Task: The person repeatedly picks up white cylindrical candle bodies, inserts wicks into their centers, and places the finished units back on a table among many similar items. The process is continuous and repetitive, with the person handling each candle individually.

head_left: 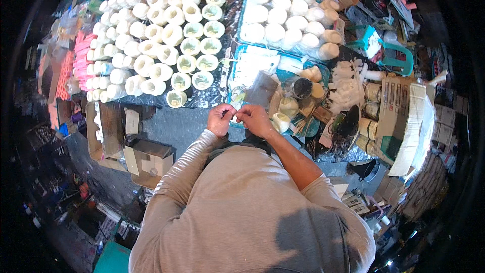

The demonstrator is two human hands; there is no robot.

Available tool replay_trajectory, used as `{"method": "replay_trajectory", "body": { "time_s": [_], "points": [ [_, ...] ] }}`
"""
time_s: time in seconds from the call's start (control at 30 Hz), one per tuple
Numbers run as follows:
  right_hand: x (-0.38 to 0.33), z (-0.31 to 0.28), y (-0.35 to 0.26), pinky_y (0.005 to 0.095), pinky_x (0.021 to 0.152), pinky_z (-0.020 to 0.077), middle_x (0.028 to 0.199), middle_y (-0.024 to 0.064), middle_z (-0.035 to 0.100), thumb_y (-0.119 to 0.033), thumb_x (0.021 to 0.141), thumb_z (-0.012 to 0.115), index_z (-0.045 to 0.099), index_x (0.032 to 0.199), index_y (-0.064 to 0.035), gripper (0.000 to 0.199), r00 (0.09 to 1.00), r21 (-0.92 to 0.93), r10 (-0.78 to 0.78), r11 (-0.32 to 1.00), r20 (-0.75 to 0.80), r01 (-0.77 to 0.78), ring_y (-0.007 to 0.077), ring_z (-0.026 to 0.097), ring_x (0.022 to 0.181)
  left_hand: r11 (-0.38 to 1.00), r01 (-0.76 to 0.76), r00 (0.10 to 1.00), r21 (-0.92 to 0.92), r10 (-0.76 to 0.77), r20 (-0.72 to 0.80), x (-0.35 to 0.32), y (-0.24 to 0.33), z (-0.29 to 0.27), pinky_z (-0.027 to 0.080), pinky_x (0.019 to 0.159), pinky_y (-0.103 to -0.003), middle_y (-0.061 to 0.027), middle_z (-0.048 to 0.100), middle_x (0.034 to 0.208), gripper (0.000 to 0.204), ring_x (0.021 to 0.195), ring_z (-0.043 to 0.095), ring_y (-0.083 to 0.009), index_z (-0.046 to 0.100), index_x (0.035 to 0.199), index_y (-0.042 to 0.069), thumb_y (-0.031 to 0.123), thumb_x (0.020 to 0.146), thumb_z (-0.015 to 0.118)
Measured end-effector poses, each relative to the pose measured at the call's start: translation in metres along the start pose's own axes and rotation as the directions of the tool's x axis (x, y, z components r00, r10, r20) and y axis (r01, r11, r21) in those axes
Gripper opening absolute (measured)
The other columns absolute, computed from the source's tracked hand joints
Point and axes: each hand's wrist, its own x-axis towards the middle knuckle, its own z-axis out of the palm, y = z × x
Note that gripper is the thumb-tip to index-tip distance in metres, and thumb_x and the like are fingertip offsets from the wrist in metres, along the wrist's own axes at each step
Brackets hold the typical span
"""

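My left hand point(221, 121) and my right hand point(256, 121) meet at the table's near edge, in front of my body. The fingers of both are closed in a pinch, almost touching. Something small and whitish seems to sit between the fingertips, too small to make out. Just right of my right hand lies a cream-coloured hollow cup-like piece point(281, 122), with another rounded one point(288, 106) behind it. Beyond my hands, a grey translucent sheet point(261, 88) lies on a teal tray point(235, 78) among white strips.
Rows of white, open-topped cup-like pieces point(173, 35) cover the black plastic-covered table at left. More rounded white pieces point(275, 33) fill a tray at the back. Pink pieces point(85, 53) line the far left. Cardboard boxes point(150, 161) stand below left; another box point(397, 116) stands at right.
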Motion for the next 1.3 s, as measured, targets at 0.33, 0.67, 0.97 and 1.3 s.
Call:
{"method": "replay_trajectory", "body": {
  "time_s": [0.33,0.67,0.97,1.3],
  "points": [
    [-0.039,-0.031,0.029,0.0240,0.045,0.0400,0.081,0.0072,0.073,-0.020,0.103,0.074,0.071,0.097,-0.0009,0.020,0.973,0.571,0.221,0.791,0.067,-0.219,0.0063,0.053,0.052,0.973,-0.065,0.976,0.223,0.015,0.219,0.009,0.036,0.026,0.051,0.072,-0.030,-0.0032,0.071,0.084,0.016,0.078,0.061,-0.0101,0.072,0.097,0.001,0.017,0.099,0.072],
    [-0.080,-0.036,0.073,0.0239,0.046,0.0371,0.081,0.0054,0.070,-0.020,0.106,0.069,0.069,0.106,-0.0036,0.016,0.925,0.417,0.199,0.908,-0.323,-0.050,0.0052,0.048,0.052,0.965,0.145,0.954,0.217,-0.194,0.227,0.028,0.036,0.096,0.049,0.064,-0.033,-0.0044,0.070,0.080,0.020,0.073,0.062,-0.0138,0.071,0.100,0.002,0.022,0.098,0.075],
    [-0.140,-0.068,0.110,0.0247,0.047,0.0328,0.080,0.0045,0.065,-0.021,0.110,0.062,0.063,0.111,-0.0030,0.018,0.798,0.749,0.405,0.657,-0.447,0.086,0.0049,0.040,0.052,0.610,-0.348,0.919,0.712,0.070,0.388,0.063,0.027,0.193,0.047,0.106,-0.052,-0.0208,0.059,0.130,0.032,0.125,0.054,-0.0442,0.075,0.112,0.007,0.028,0.088,0.082],
    [-0.131,-0.064,0.126,0.0229,0.053,0.0356,0.086,0.0020,0.064,-0.016,0.109,0.064,0.064,0.115,-0.0023,0.015,0.792,0.604,0.233,0.771,-0.564,0.204,0.0060,0.044,0.059,0.762,-0.492,0.861,0.422,0.499,0.102,0.028,0.059,0.119,0.052,0.097,-0.042,-0.0129,0.071,0.115,0.021,0.107,0.065,-0.0292,0.074,0.106,0.001,0.008,0.088,0.081]
  ]
}}
